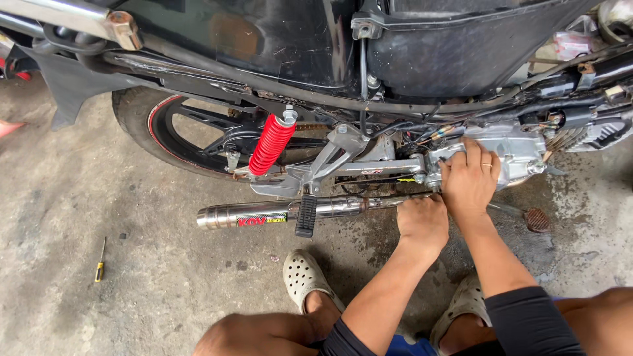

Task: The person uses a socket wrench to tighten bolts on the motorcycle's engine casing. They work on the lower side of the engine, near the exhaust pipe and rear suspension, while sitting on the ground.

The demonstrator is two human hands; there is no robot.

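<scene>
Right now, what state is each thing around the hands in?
Left hand: fist closed on the exhaust pipe.
Right hand: fingers pressed on the engine cover.
Exhaust pipe: mounted, level.
Engine cover: on the bike.
Red shock spring: mounted, tilted.
Screwdriver: lying on the floor, untouched.

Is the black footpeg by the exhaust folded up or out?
Out: the black footpeg shows its ribbed tread face up, crossing over the chrome exhaust pipe.

Left hand's (422, 224) fingertips, hidden beneath exhaust pipe (277, 212)
</scene>
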